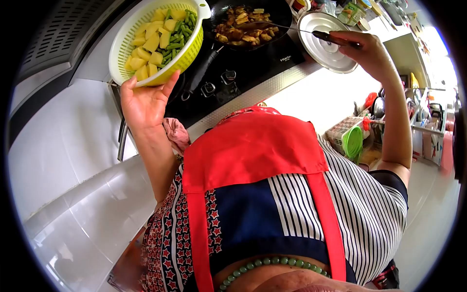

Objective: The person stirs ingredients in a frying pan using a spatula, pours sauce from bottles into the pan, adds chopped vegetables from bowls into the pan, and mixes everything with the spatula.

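Note:
My left hand (pixel 146 104) grips the lower rim of a white and yellow-green colander (pixel 188 54), tilted up beside the wok. Inside lie chunks of peeled potato (pixel 152 42) and cut green beans (pixel 181 38). In my right hand (pixel 369 52) is the dark handle of a cooking spatula (pixel 335 40). Its metal shaft reaches left over the lid, and its far end rests among browned pieces of food (pixel 242 31) in the black wok (pixel 218 10). The blade is partly hidden in the food. The wok handle (pixel 203 70) points toward me, below the colander.
A metal lid (pixel 335 61) lies right of the wok, under my right hand. The black stove (pixel 258 68) has two knobs near its front edge. A pink cloth (pixel 176 134) hangs by my left forearm. Baskets and a green bowl (pixel 352 143) stand at the right.

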Demonstrator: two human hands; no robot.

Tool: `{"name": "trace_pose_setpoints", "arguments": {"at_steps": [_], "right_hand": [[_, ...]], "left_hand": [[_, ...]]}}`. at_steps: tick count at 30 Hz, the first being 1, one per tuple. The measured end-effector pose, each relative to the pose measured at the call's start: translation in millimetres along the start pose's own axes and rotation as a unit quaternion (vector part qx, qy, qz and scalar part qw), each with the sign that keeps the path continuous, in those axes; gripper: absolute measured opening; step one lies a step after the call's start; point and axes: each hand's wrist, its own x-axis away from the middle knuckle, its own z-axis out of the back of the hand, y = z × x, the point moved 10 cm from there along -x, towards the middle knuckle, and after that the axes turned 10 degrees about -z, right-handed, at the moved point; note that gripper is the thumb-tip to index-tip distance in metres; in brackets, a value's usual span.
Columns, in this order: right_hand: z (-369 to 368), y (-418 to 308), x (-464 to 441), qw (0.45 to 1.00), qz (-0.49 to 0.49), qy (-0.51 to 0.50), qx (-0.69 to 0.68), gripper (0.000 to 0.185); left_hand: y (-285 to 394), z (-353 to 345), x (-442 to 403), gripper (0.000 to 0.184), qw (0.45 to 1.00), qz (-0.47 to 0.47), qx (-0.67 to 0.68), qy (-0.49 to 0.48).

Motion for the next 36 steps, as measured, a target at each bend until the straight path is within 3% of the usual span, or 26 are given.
{"name": "trace_pose_setpoints", "arguments": {"at_steps": [5,6,9,15,16,17,19,24,29,31,33,36], "right_hand": [[-16.7,-25.2,-2.8,0.998,0.013,-0.049,0.042,0.028],[-27.2,-34.1,-6.6,0.994,-0.005,-0.037,0.104,0.027],[-67.1,-34.3,-39.6,0.977,0.108,0.057,0.173,0.021],[-101.8,-32.5,-109.0,0.962,0.021,0.069,0.263,0.029],[-98.7,-22.1,-121.6,0.974,-0.013,0.036,0.224,0.032],[-88.7,-12.8,-131.2,0.97,0.128,0.12,0.168,0.028],[-40.5,-36.1,-122.4,0.985,0.065,-0.006,0.161,0.033],[40.3,-40.1,-100.6,0.963,0.044,-0.08,0.255,0.028],[11.8,-45.5,-93.1,0.95,0.108,-0.086,0.279,0.025],[-16.6,-41.4,-102.0,0.945,0.094,0.02,0.313,0.028],[-48.8,-34.2,-119.5,0.968,0.129,-0.022,0.214,0.029],[-23.2,-39.3,-114.5,0.966,0.152,-0.007,0.209,0.025]], "left_hand": [[-0.8,-5.6,0.1,0.067,1.0,0.015,0.001,-0.026],[-0.2,-6.7,0.7,0.067,0.999,0.016,0.0,-0.029],[-1.4,-7.7,1.6,0.071,0.999,0.024,0.005,-0.028],[-2.1,-8.9,4.3,0.07,1.0,0.018,-0.002,-0.014],[-1.6,-8.8,5.5,0.07,1.0,0.016,-0.005,-0.007],[-1.0,-9.8,7.6,0.069,1.0,0.012,-0.01,-0.001],[-0.1,-8.1,6.7,0.069,1.0,0.007,-0.012,0.009],[-3.0,-4.0,6.3,0.068,1.0,-0.003,-0.006,0.021],[-3.6,-6.9,4.6,0.067,1.0,0.0,0.004,0.011],[-3.9,-9.0,5.3,0.067,1.0,0.0,0.008,0.003],[-2.8,-12.0,5.7,0.067,1.0,-0.001,0.009,-0.004],[-3.9,-14.8,6.7,0.068,1.0,0.001,0.018,-0.007]]}}
